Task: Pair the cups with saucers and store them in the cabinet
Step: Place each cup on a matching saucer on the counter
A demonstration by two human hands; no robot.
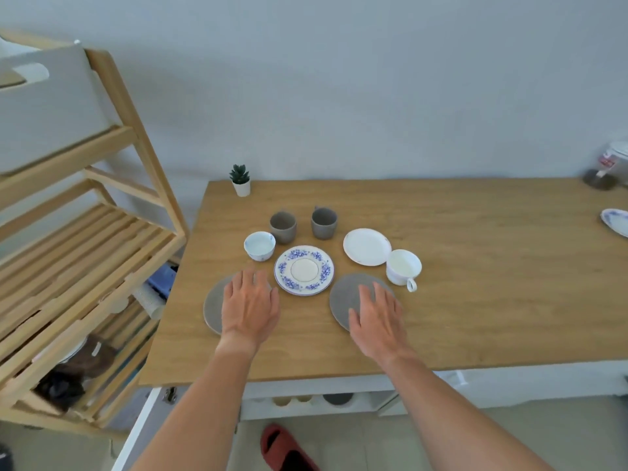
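On the wooden table (475, 300) stand two grey cups (283, 227) (324, 222), a blue-patterned white cup (259, 245) and a plain white cup with a handle (403, 270). A blue-flowered saucer (304, 270) lies in the middle, a plain white saucer (367, 246) to its right. My left hand (249, 305) rests flat, fingers apart, over a grey saucer (212, 309). My right hand (377, 319) lies spread over a second grey saucer (343, 297). Neither hand holds anything.
A wooden slatted shelf unit (85, 253) stands at the left of the table. A small potted plant (240, 181) sits at the back left corner. Another patterned plate (616, 222) lies at the right edge. A white cabinet (339, 399) is under the table, its door (136, 433) open.
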